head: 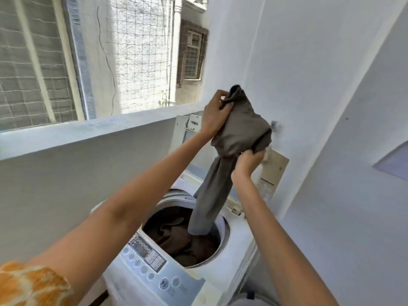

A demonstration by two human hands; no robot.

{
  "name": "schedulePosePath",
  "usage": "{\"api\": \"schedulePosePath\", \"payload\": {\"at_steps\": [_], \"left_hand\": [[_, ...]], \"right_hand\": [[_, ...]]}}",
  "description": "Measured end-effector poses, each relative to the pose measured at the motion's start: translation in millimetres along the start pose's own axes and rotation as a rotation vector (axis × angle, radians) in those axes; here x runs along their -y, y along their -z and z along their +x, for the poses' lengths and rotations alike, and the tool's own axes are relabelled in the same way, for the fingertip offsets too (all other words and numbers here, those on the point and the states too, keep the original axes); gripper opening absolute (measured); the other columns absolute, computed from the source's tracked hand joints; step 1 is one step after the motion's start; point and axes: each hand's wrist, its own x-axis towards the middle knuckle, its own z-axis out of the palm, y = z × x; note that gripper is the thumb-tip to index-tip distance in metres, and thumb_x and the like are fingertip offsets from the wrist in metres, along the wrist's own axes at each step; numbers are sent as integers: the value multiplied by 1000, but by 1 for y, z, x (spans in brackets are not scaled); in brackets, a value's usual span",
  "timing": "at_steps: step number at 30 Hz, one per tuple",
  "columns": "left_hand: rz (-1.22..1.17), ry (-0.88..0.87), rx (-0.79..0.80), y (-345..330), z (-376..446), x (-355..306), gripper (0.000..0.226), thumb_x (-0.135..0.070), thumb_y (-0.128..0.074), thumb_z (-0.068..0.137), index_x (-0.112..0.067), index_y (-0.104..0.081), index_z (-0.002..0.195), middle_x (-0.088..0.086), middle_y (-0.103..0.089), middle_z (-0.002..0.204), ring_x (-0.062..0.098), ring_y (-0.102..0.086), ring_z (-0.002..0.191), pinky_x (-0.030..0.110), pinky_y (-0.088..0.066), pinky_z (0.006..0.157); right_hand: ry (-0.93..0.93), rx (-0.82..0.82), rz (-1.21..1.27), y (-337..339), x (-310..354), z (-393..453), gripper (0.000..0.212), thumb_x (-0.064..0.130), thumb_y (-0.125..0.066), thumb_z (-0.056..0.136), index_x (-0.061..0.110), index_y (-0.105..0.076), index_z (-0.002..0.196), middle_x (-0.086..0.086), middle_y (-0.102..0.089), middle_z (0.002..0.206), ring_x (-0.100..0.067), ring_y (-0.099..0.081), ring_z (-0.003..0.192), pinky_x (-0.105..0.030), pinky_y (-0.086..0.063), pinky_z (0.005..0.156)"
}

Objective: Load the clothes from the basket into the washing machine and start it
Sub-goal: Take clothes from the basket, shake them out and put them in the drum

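We stand in a narrow, pale blue-white corner with plastered walls [309, 62] on the right and ahead, and a wide ledge [88, 131] running across the left under a large opening. Netting [141, 51] stretches across that opening, and through it we see sunlit neighbouring walls and a brown barred window [192, 56] farther off. A small metal fitting [274, 125] sticks out of the far wall, and a beige panel [273, 171] with a printed label leans against the wall just behind the machine.

Below us, the white top-loading washing machine [238, 239] sits against the corner with its lid [187, 133] raised upright at the far side. Its control panel [150, 259], with round buttons and a dark display, faces us on the near edge. Dark brown clothes [176, 237] already lie in the drum.

We hold a grey-brown garment [240, 133] up above the open drum. Our left hand [215, 115] has its fingers curled round the bunched top of it, and our right hand [247, 162] pinches a fold lower down, fingers closed on the fabric. The loose end hangs straight down, its tip reaching inside the drum opening on the right. An orange patterned sleeve [28, 286] shows at the near left.
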Motion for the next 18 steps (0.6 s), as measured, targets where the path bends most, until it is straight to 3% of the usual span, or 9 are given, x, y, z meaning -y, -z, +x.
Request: {"api": "schedulePosePath", "payload": {"at_steps": [5, 9, 11, 15, 17, 18], "left_hand": [[178, 133, 119, 15, -8, 87, 24, -18, -60, 87, -15, -63, 111, 9, -67, 110, 24, -60, 103, 33, -44, 86], [195, 271, 108, 22, -13, 154, 21, -11, -61, 83, -17, -70, 100, 6, -71, 102, 22, -63, 99, 31, -45, 81], [182, 330, 107, 23, -11, 181, 22, -7, -57, 81, -19, -71, 94, 5, -72, 95, 24, -65, 96, 34, -48, 80], [255, 389, 130, 21, -16, 222, 36, 1, -50, 78, -17, -71, 101, 7, -71, 105, 25, -63, 103, 36, -49, 87], [395, 397, 220, 19, -30, 253, 38, -1, -50, 78, -18, -70, 105, 7, -69, 113, 25, -60, 109, 36, -48, 90], [479, 410, 286, 19, -42, 271, 38, -3, -51, 78, -21, -69, 106, 5, -67, 116, 24, -58, 112, 34, -46, 90]], "right_hand": [[-67, 134, -384, 19, -83, -11, 47, -7, -39, 82, 6, -57, 123, -16, -65, 114, -37, -60, 105, -47, -50, 87], [-181, 311, -678, 40, -152, -10, 37, 0, -49, 88, 8, -55, 124, -14, -64, 115, -35, -60, 106, -44, -51, 88], [-142, 437, -845, 47, -183, -8, 39, 5, -55, 89, 10, -52, 127, -12, -61, 119, -32, -58, 111, -42, -49, 91], [-114, 655, -1169, 67, -224, -8, 46, 1, -50, 90, 8, -45, 135, -11, -42, 136, -30, -47, 123, -35, -43, 96], [-212, 727, -1257, 82, -246, -11, 43, 2, -47, 90, 13, -50, 132, -9, -46, 136, -27, -51, 118, -32, -43, 93], [-270, 748, -1276, 91, -258, -14, 40, 3, -45, 90, 15, -54, 127, -10, -52, 129, -26, -55, 106, -29, -45, 84]]}}
